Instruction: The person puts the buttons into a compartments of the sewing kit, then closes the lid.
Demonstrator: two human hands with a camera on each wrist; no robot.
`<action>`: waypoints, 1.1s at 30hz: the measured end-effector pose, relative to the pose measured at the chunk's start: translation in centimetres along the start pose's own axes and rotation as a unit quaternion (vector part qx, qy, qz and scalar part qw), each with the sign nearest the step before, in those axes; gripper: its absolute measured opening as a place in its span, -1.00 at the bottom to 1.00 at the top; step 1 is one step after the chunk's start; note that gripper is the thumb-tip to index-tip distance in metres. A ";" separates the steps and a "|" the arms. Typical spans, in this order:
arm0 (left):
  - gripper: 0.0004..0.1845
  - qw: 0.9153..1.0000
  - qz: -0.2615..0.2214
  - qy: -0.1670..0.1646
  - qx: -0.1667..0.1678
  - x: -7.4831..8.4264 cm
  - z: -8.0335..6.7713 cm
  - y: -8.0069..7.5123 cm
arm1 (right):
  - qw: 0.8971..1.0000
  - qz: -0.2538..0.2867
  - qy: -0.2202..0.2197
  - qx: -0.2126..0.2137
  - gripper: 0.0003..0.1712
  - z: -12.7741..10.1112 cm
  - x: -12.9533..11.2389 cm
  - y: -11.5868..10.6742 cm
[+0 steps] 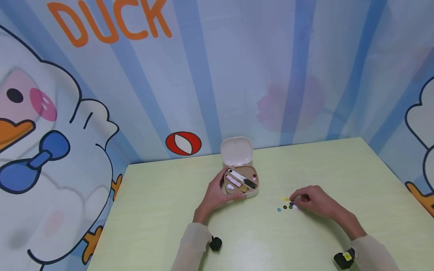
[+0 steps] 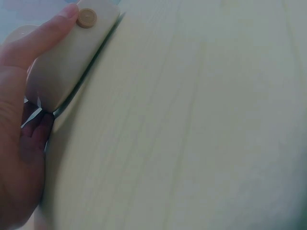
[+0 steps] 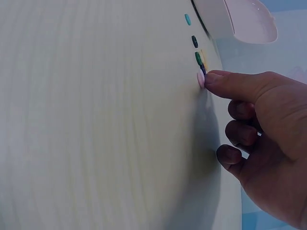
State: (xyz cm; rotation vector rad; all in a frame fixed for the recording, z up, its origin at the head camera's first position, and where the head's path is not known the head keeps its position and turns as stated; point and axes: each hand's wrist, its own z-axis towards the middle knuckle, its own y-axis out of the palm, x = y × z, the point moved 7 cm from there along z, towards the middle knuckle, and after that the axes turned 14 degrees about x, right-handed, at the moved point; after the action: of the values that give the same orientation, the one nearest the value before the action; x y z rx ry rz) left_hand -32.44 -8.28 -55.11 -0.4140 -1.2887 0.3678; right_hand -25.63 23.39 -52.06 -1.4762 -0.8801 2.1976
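A small beige case [image 1: 241,181] lies open on the pale green table [image 1: 162,210], its white lid [image 1: 236,150] standing up behind it. Inside are a black-and-white tool [image 1: 241,178] and small pink pieces. My left hand [image 1: 221,191] grips the case's near left side. In the left wrist view the thumb [image 2: 45,33] lies along the case's front wall [image 2: 69,60], beside its round clasp [image 2: 87,18]. My right hand [image 1: 310,201] is at a cluster of small buttons [image 1: 286,205] right of the case. Its index fingertip [image 3: 216,80] touches a pink button [image 3: 200,79]; its other fingers are curled.
Teal [image 3: 187,19], dark green [image 3: 194,41] and green [image 3: 198,58] buttons lie in a row towards the case [image 3: 240,19]. Cartoon duck walls [image 1: 51,131] close the table at the back and both sides.
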 end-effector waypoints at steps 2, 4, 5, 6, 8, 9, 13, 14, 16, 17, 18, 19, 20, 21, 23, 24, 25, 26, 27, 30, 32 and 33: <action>0.28 1.000 0.000 -0.001 0.000 0.0 0.0 0.0 | 1.000 -0.007 -0.005 0.002 -0.83 0.0 -0.1 0.0; 0.28 1.000 0.000 -0.002 0.000 0.0 0.0 0.0 | 1.000 -0.012 -0.007 0.002 -0.84 0.0 -0.1 -0.1; 0.28 1.000 0.000 -0.002 0.000 0.0 0.0 0.0 | 1.000 -0.015 -0.007 0.003 -0.84 0.0 0.0 -0.1; 0.28 1.000 0.001 -0.003 -0.001 0.0 0.0 0.0 | 1.000 -0.017 -0.007 0.002 -0.84 0.0 0.0 -0.1; 0.29 1.000 0.001 -0.003 -0.001 0.0 0.0 0.0 | 1.000 -0.020 -0.006 0.001 -0.86 0.0 0.0 -0.2; 0.29 1.000 0.001 -0.003 0.000 0.0 0.0 0.0 | 1.000 -0.022 -0.006 0.001 -0.86 0.0 0.1 -0.2; 0.29 1.000 -0.002 -0.001 0.001 0.1 0.0 -0.1 | 1.000 -0.026 0.001 0.001 -0.88 0.0 0.3 -0.3; 0.29 1.000 -0.001 -0.001 0.001 0.1 0.0 -0.1 | 1.000 -0.027 0.003 0.001 -0.88 0.0 0.3 -0.3; 0.29 1.000 -0.001 -0.004 0.000 0.1 0.0 -0.1 | 1.000 -0.028 0.009 0.001 -0.87 0.1 0.4 -0.4; 0.29 1.000 -0.001 -0.004 0.000 0.1 0.0 0.0 | 0.999 -0.030 0.012 0.000 -0.87 0.1 0.4 -0.4; 0.29 1.000 0.000 -0.004 -0.001 0.1 0.0 0.0 | 0.999 -0.031 0.015 -0.001 -0.87 0.1 0.4 -0.4; 0.29 1.000 0.000 -0.005 -0.001 0.1 0.0 0.0 | 0.999 -0.033 0.018 -0.002 -0.86 0.2 0.3 -0.4; 0.29 1.000 -0.001 -0.004 -0.002 0.1 0.0 -0.1 | 0.999 -0.035 0.021 -0.002 -0.85 0.2 0.3 -0.4; 0.28 1.000 -0.003 -0.003 -0.002 0.1 0.0 -0.1 | 0.999 -0.036 0.022 -0.002 -0.85 0.3 0.2 -0.4; 0.29 1.000 -0.003 -0.003 -0.002 0.1 0.0 -0.1 | 0.999 -0.038 0.025 -0.004 -0.84 0.4 0.1 -0.5; 0.29 1.000 -0.002 -0.003 -0.002 0.1 0.0 -0.1 | 0.999 -0.038 0.025 -0.004 -0.84 0.4 0.0 -0.5; 0.28 1.000 -0.003 -0.003 -0.002 0.1 0.0 -0.1 | 0.999 -0.039 0.026 -0.005 -0.84 0.5 0.0 -0.5; 0.28 1.000 -0.003 -0.003 -0.002 0.1 0.0 -0.1 | 0.999 -0.039 0.027 -0.006 -0.85 0.5 0.0 -0.6; 0.29 1.000 -0.001 -0.003 -0.002 0.1 0.0 -0.1 | 0.999 -0.040 0.027 -0.007 -0.85 0.6 -0.1 -0.6; 0.28 1.000 -0.003 -0.003 -0.002 0.1 0.0 -0.1 | 0.999 -0.040 0.026 -0.008 -0.86 0.8 -0.1 -0.6; 0.29 1.000 -0.003 -0.003 -0.002 0.1 0.0 -0.1 | 0.999 -0.037 0.023 -0.008 -0.85 0.9 -0.1 -0.7; 0.29 1.000 -0.003 -0.003 -0.002 0.1 0.0 -0.1 | 0.999 -0.036 0.021 -0.007 -0.85 1.0 -0.2 -0.7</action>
State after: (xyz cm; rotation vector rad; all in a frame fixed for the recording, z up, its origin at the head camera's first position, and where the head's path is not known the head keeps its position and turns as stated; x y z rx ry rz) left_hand -32.41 -8.33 -54.96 -0.4130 -1.2962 0.3618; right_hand -26.53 23.54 -51.19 -1.4683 -0.9221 2.1060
